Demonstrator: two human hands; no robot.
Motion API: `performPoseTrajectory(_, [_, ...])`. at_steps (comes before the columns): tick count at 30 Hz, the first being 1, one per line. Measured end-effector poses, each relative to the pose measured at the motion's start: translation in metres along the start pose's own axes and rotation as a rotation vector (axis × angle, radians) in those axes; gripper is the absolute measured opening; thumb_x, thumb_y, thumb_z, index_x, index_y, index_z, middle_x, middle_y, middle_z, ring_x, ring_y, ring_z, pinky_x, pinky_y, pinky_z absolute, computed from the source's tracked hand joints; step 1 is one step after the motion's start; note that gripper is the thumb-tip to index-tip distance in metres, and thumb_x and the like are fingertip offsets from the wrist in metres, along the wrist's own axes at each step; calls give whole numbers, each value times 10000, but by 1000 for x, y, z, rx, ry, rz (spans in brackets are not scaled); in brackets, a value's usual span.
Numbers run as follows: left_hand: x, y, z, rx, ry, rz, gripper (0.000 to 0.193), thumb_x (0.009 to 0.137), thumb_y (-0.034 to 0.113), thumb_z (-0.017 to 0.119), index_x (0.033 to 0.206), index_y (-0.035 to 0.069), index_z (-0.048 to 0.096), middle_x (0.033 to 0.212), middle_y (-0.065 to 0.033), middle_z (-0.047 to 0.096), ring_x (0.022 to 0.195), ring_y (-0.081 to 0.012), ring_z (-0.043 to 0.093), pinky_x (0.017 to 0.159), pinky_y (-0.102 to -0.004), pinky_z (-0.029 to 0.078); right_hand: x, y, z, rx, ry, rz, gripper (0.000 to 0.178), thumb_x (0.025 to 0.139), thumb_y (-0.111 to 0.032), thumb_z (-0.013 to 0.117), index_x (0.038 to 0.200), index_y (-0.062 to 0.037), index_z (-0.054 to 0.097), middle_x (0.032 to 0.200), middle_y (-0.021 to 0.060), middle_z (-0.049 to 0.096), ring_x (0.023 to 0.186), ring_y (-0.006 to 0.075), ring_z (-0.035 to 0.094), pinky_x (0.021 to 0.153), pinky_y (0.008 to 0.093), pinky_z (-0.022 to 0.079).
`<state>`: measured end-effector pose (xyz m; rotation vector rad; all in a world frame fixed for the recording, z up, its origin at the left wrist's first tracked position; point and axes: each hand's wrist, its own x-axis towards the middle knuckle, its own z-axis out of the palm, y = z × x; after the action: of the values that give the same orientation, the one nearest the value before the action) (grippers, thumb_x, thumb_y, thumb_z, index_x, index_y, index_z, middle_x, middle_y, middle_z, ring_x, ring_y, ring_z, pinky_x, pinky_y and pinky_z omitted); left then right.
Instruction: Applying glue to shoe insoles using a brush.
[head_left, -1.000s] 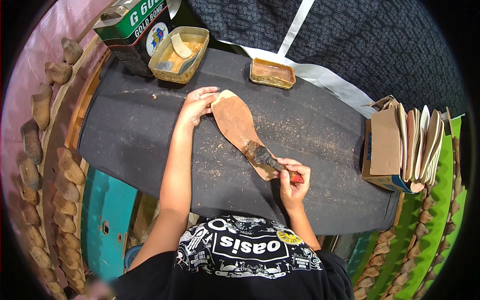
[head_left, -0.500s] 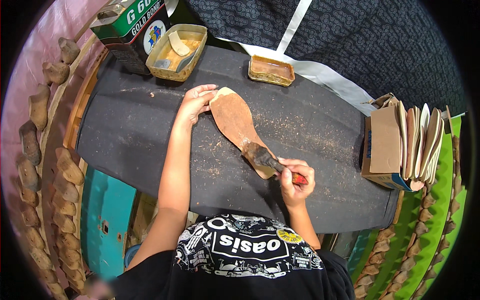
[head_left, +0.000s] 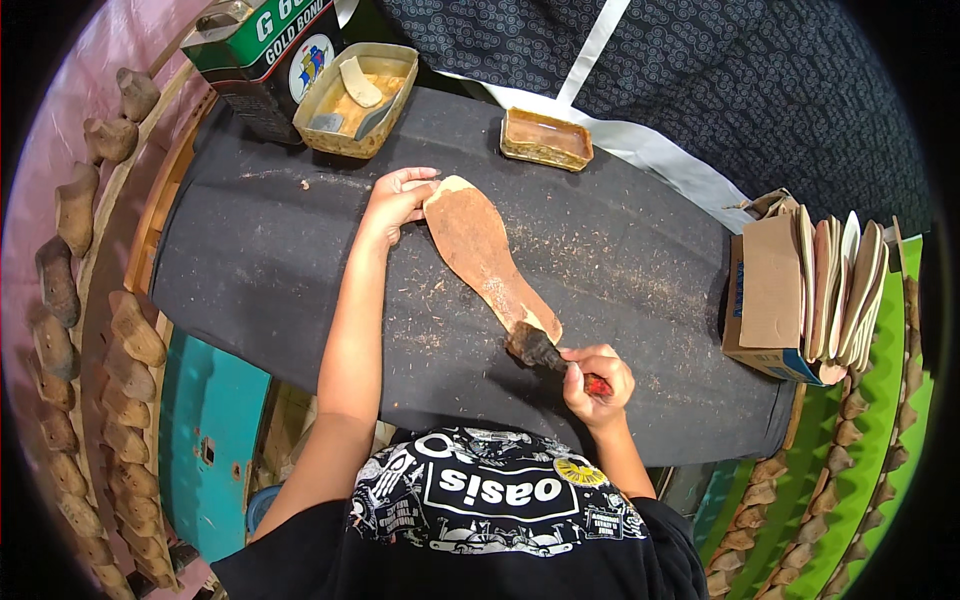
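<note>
A brown shoe insole (head_left: pixel 468 232) with a pale rim lies slantwise over the dark cloth. Its wide toe end points away from me and its heel toward me. At the toe edge my left hand (head_left: pixel 390 208) pinches it between thumb and fingers. My right hand (head_left: pixel 600 388) is closed round the red handle of a brush (head_left: pixel 535 347). The brush's dark, clotted bristles touch the heel end and cover part of it. Pale, wet-looking streaks show around the insole's narrow waist.
A dark cloth-covered table (head_left: pixel 280 260) carries scattered shavings. Along its far side stand a large metal can (head_left: pixel 265 75), a tub with scraps (head_left: pixel 345 135) and a small tray (head_left: pixel 545 150). At right, a cardboard box (head_left: pixel 768 295) holds several insoles. Wooden shoe lasts (head_left: pixel 75 215) line racks at the left.
My right hand has drawn the brush nearer to me, from the insole's waist down to its heel. The left hand keeps its hold at the toe.
</note>
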<state>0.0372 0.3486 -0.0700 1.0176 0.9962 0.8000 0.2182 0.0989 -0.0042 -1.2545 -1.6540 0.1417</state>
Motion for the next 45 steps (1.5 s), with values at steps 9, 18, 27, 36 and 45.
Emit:
performPoseTrajectory(9, [0,1,1,1,-9,-11,250,736,115,565,973,49,523,856,-46,588,736,-92,558,628,-221,453,20,1,14,193,237,115,122,656,56,552,692,-8,455,670,145,563,616,191,572,534,252,451])
performPoseTrajectory(18, [-2,-1,5,15,-12,-8,241,732,81,561,964,35,512,838,-58,593,709,-103,569,611,-224,466,5,14,13,69,77,42,108,687,35,531,703,-17,437,716,153,578,632,188,572,552,259,452])
performPoseTrajectory(27, [-1,0,6,2,10,19,220,720,61,569,927,12,513,797,-67,596,678,-100,566,569,-217,468,-8,0,-27,-77,38,19,123,684,4,524,643,-29,413,564,126,544,505,177,557,459,241,433])
performPoseTrajectory(36, [-2,-2,7,16,20,35,206,728,72,565,921,20,516,783,-56,597,674,-93,564,560,-207,454,8,16,10,73,266,21,134,642,46,571,681,-12,457,672,141,571,628,205,586,538,261,465])
performPoseTrajectory(45, [0,-4,7,46,1,33,225,730,70,561,942,24,501,805,-60,596,683,-97,568,581,-214,464,-12,18,-14,38,201,63,115,710,24,509,666,-15,411,637,144,545,586,192,563,530,265,456])
